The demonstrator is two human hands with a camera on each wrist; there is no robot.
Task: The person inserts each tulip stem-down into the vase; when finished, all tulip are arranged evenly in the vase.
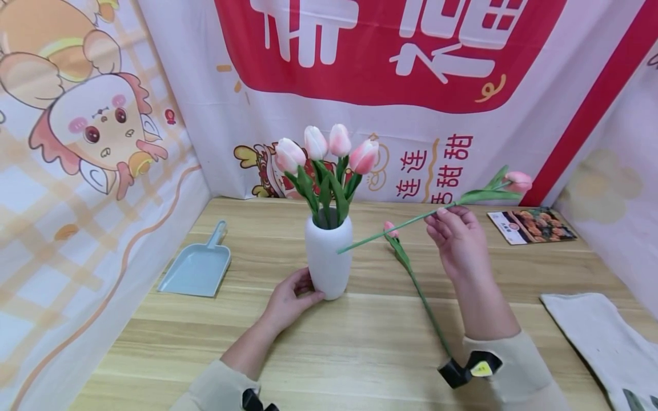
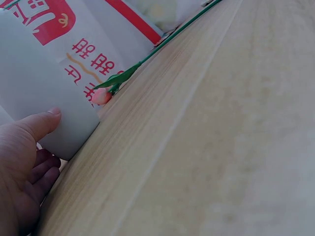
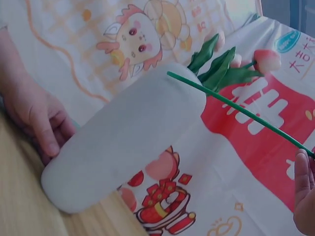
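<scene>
A white vase stands upright on the table with several pink-and-white tulips in it. My left hand grips the vase low on its left side; in the left wrist view the thumb lies along its wall and the fingers curl near the base. To the right, my right hand pinches the green stem of a pink tulip. That stem slants down to the left, and its cut end overlaps the upper vase in the head view. Another tulip lies on the table between vase and right forearm.
A light-blue dustpan lies at the left. At the back right is a card with a flower picture, and a pale folded cloth lies at the right edge. Printed cloth walls enclose the wooden table.
</scene>
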